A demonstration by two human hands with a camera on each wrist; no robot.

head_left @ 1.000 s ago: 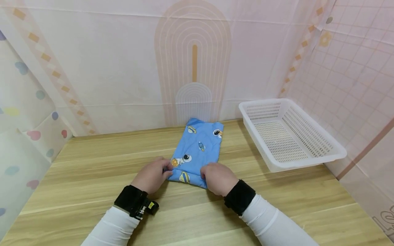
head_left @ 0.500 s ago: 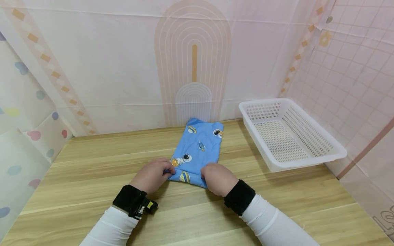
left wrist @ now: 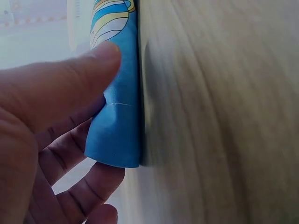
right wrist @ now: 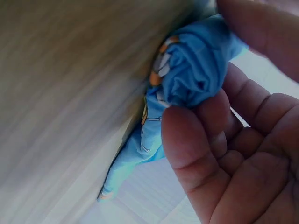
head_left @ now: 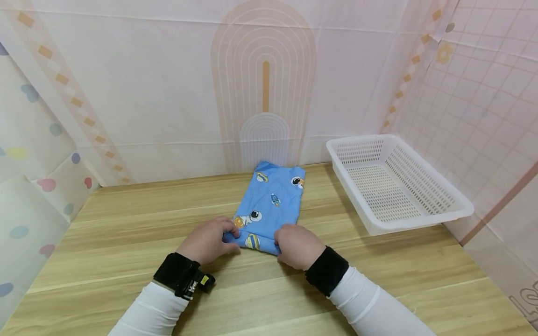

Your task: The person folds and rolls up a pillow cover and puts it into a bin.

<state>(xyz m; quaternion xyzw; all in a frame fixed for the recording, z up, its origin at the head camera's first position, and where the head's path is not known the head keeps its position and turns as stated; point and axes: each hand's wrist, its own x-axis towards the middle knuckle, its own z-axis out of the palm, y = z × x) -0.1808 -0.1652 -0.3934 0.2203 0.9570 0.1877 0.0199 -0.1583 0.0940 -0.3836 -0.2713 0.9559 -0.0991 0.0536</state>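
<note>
A blue printed cloth (head_left: 269, 200) with astronauts, rockets and planets lies as a long folded strip, its near edge turned into a roll. My left hand (head_left: 208, 240) is at the left end of that roll, thumb in front and fingers behind it. In the left wrist view the thumb (left wrist: 100, 60) overlaps the blue roll (left wrist: 117, 126), and curled fingertips stick out behind. My right hand (head_left: 300, 247) holds the right end between thumb and curled fingers. Spiral layers of the rolled end (right wrist: 196, 70) show in the right wrist view.
A white perforated plastic basket (head_left: 371, 226) stands at the right rear of the wooden table (head_left: 138, 214). Patterned sheets (head_left: 168, 93) hang along the back and both sides. Black straps (head_left: 328, 270) wrap both wrists.
My left thumb has come away from the cloth's near edge and stretched out toward the front. The right hand has shifted very slightly at the roll, and the near edge looks slightly more rolled.
</note>
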